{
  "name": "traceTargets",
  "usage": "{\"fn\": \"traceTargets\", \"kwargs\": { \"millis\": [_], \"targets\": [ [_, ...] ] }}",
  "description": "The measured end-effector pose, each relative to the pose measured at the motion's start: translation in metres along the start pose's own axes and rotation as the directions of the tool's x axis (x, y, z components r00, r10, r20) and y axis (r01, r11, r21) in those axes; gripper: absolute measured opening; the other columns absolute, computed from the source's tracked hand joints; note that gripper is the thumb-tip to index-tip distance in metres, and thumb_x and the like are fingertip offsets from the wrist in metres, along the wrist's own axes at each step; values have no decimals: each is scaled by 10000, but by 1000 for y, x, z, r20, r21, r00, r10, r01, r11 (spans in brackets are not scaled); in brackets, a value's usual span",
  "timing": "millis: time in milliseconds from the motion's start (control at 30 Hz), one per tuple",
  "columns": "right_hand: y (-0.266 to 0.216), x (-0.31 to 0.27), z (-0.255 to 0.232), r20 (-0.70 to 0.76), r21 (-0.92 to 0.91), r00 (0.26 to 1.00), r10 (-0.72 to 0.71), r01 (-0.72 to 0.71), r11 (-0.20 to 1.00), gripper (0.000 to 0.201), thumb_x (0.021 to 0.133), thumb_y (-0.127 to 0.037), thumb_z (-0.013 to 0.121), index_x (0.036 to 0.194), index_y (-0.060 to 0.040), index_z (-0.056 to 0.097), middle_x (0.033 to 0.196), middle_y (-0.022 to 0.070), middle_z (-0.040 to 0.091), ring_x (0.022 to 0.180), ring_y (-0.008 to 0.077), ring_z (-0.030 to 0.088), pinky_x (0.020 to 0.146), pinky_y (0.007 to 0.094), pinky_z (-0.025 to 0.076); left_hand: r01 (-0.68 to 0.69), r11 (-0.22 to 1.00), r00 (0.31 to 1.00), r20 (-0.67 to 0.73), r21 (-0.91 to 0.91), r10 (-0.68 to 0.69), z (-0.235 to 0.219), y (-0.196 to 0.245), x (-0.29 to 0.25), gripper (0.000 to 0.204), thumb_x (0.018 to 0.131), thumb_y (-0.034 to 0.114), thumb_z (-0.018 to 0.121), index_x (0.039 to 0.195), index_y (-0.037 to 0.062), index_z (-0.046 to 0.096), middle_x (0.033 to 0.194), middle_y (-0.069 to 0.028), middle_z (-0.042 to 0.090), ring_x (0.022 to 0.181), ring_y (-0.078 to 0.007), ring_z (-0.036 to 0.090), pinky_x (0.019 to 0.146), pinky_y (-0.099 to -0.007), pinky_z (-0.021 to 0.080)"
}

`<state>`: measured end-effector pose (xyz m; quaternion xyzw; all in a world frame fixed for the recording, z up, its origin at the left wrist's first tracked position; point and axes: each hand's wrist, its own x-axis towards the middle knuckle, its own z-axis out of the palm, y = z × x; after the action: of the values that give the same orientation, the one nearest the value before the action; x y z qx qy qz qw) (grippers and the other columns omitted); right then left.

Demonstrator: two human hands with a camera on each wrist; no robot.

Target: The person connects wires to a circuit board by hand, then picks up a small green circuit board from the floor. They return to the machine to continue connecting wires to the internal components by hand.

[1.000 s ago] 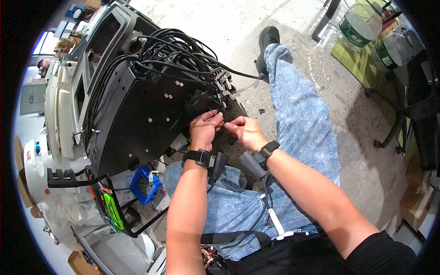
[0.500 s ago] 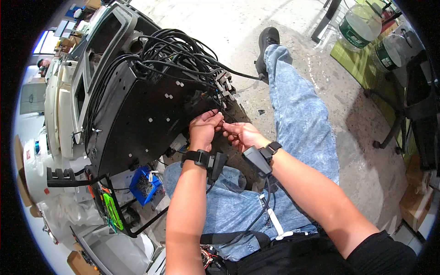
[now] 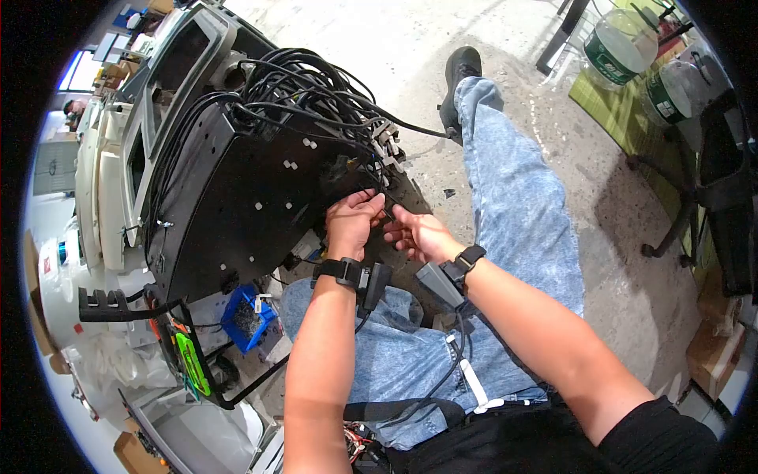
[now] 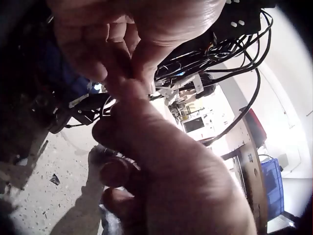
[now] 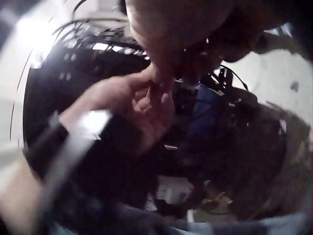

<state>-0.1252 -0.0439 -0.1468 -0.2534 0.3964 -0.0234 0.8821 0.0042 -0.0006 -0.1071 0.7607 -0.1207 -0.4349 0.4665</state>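
Observation:
In the head view my left hand (image 3: 351, 225) pinches a thin black cable between thumb and forefinger, close under the edge of a large black panel (image 3: 229, 201). My right hand (image 3: 420, 235) is just to the right, its thumb and forefinger pinching at the same dark strand; its other fingers are loosely curled. The two sets of fingertips almost meet in the left wrist view, where the fingers hide most of the strand. Above the hands hangs a bundle of black cables (image 3: 308, 87) with pale connectors (image 3: 387, 146) at its end.
A blue bin (image 3: 249, 320) of small parts stands at the lower left, near a bright green tool (image 3: 192, 362). Large clear bottles (image 3: 620, 47) and a black chair base (image 3: 691, 213) are on the right. The person's jeans-clad leg (image 3: 517, 174) stretches across the floor.
The right hand has turned and drawn slightly down, its lower fingers spreading more. The left hand keeps its place and pinch. The cable bundle has not visibly moved.

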Motion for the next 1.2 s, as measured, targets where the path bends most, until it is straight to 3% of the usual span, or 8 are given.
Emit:
{"fn": "traceTargets", "kwargs": {
  "millis": [100,300,400,567,700,933,1000,1200],
  "targets": [
    [1,3,-6,81,63,996,38,-43,997,359,819,-404,552,802,-48,595,726,19,592,530,98,466,463,222,373,3,999,1000,-5,-49,-4,-1,0,0,244,748,106,669,946,-11,587,758,-25,606,615,-81,539,555,-196,423],
    [-3,-6,10,-104,-533,788,-606,470,703,294,802,-345,609,812,-52,605,743,30,609,601,100,530,503,234,409,-10,999,1000,-13,-53,9,2,3,-3,244,767,67,637,984,-21,566,777,-42,609,645,-88,561,559,-202,437],
    [-5,-7,4,-82,-53,966,-246,242,969,351,851,-392,515,881,-52,598,733,4,595,521,53,469,454,177,374,17,997,1000,20,-69,-16,-1,6,-6,253,779,60,620,1006,-29,554,792,-54,612,660,-94,568,568,-204,445],
    [-9,-9,4,190,286,981,31,-86,954,332,842,-368,540,960,-65,603,748,-15,595,546,44,464,447,168,373,12,997,999,36,-70,-9,-1,4,-5,268,791,57,603,1033,-37,536,793,-63,611,657,-102,569,577,-212,458],
    [-7,3,7,9,-213,991,-135,133,968,269,785,-303,606,863,-47,639,741,37,616,599,136,537,527,249,423,4,986,999,51,-168,4,-1,-1,-2,292,782,73,621,1038,-36,534,787,-58,611,660,-101,569,568,-216,462],
    [-4,-5,13,-5,-870,750,-661,322,372,303,769,-297,599,778,4,634,686,146,620,653,232,597,596,337,452,-8,996,1000,21,-87,10,1,-2,0,370,721,87,692,1036,-38,545,765,-43,615,618,-77,545,545,-207,445],
    [3,12,7,-115,-409,937,-329,257,875,369,809,-369,560,793,-4,615,684,84,615,589,170,561,524,295,434,-1,997,1000,0,-81,2,-1,0,0,374,715,79,696,1037,-39,548,754,-41,614,601,-75,539,537,-204,438],
    [1,5,-1,110,124,989,97,-110,986,340,839,-414,521,888,-80,562,743,1,594,535,77,498,445,203,374,-19,999,1000,-23,-43,18,-3,-4,3,403,711,64,695,1066,-50,540,724,-54,614,582,-85,541,525,-207,434]
  ]
}}
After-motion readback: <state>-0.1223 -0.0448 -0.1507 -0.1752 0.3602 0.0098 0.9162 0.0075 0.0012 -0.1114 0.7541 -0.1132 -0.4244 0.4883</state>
